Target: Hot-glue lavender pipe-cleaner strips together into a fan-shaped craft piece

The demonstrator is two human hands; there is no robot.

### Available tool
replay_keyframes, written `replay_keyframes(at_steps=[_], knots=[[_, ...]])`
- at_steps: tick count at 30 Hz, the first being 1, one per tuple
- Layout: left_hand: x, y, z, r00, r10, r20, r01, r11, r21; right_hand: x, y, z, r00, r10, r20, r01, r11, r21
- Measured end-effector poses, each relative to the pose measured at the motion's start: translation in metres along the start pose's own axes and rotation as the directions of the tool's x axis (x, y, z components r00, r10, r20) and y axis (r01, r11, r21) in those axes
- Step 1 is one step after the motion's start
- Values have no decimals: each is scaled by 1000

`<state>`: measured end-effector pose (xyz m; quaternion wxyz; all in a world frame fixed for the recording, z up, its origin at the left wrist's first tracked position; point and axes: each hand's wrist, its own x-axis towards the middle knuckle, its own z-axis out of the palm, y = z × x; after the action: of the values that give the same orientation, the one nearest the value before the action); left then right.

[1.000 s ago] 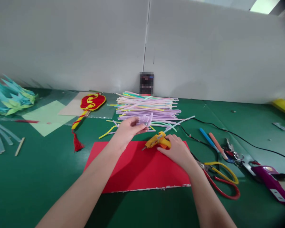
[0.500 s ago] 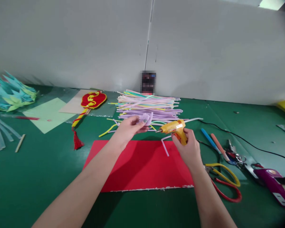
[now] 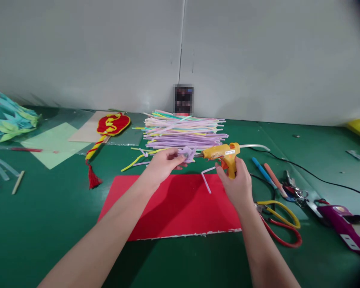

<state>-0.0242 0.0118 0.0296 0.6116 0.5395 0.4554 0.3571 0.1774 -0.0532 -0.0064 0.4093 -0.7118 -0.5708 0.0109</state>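
Observation:
My left hand (image 3: 167,163) pinches a small folded piece of lilac pipe cleaner (image 3: 187,153) above the far edge of a red sheet (image 3: 171,212). Wrapped round the handle of a yellow hot glue gun (image 3: 218,153) is my right hand (image 3: 236,181). The gun's nozzle points left and meets the right side of the lilac piece; whether glue is coming out is too small to see. A clear glue stick (image 3: 256,146) pokes from the gun's back. Below the gun, a bent lilac pipe cleaner (image 3: 206,182) lies on the red sheet.
Behind my hands lies a pile of pastel pipe cleaners (image 3: 183,130). To the left are a red-and-yellow fan with tassel (image 3: 112,125) and a green paper sheet (image 3: 52,146). Pliers (image 3: 280,224), keys (image 3: 300,196), a purple power strip (image 3: 345,228) and a black cord (image 3: 315,178) are at right.
The glue gun has moved closer to the lilac piece and tilted level, so its nozzle now reaches it. My left hand keeps its pinch. The whole view has shifted slightly.

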Motion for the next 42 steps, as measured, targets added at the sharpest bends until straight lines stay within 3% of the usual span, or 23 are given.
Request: replay_keyframes(at_steps=[16, 42], knots=[[-4, 4, 8, 999, -49, 9, 49, 998, 31, 2, 3, 0, 997, -73, -6, 72, 993, -93], [-6, 5, 6, 999, -34, 32, 32, 998, 58, 3, 8, 1, 994, -109, 11, 110, 991, -74]])
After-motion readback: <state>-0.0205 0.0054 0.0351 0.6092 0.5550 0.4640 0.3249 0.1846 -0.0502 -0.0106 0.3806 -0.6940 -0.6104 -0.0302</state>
